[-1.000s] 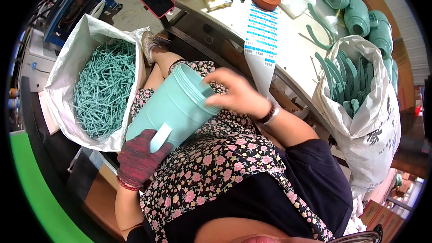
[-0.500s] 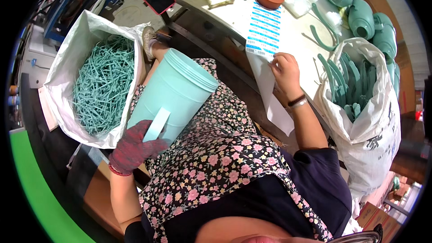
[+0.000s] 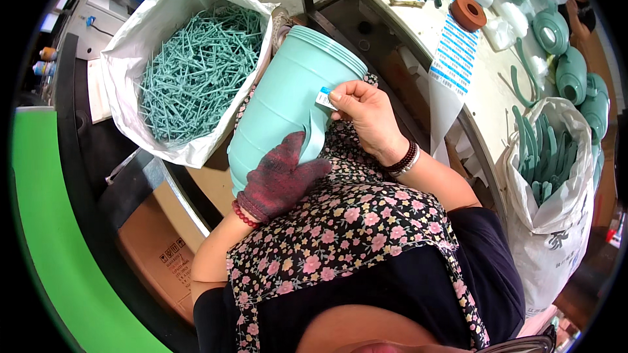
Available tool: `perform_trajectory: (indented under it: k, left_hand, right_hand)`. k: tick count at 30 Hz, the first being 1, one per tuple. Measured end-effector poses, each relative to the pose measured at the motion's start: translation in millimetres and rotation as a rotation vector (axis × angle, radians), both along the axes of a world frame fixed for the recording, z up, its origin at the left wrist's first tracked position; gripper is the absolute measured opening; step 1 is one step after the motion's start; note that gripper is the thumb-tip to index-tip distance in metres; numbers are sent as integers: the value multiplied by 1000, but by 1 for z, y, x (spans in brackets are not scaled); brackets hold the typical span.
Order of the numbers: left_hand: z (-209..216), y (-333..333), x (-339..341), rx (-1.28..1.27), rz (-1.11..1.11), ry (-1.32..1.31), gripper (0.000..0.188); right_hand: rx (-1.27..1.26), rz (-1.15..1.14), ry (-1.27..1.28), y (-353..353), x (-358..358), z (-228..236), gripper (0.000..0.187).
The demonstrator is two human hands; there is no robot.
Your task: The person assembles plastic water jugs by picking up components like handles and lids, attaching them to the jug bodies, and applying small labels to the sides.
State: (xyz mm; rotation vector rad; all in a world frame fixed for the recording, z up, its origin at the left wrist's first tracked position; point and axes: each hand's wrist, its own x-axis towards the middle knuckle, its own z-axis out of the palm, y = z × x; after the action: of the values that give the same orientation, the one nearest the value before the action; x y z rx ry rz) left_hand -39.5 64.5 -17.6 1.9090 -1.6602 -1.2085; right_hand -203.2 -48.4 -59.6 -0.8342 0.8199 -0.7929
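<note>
Between a crinkled sack (image 3: 122, 68) of thin green sticks (image 3: 203, 72) and a table (image 3: 418, 29), I hold a smooth, ringed jug (image 3: 278, 101) tilted over my lap (image 3: 347, 173), knit-gloved left hand (image 3: 281, 180) grasping it beside the handle (image 3: 315, 134), right hand (image 3: 367, 114) pinching a small label (image 3: 324, 99) near its rim (image 3: 327, 47).

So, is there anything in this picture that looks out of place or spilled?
Nothing seems spilled. Slightly odd: a curved teal piece lies loose on the table, outside the white sack of similar strips, and the label sheet droops over the table's edge.
</note>
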Motion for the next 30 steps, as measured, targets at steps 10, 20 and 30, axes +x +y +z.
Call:
perform_trajectory:
  k: [10, 20, 30]
  left_hand:
    - [-21, 4, -18, -134, 68, 81, 60]
    - [27, 21, 43, -346, -64, -99, 45]
    - [30, 32, 39, -284, -66, -324, 48]
  right_hand:
    - [-141, -107, 92, 0, 11, -22, 16]
    - [344, 163, 23, -38, -76, -54, 54]
    - [-1320, 56, 712, -21, -1, 37, 78]
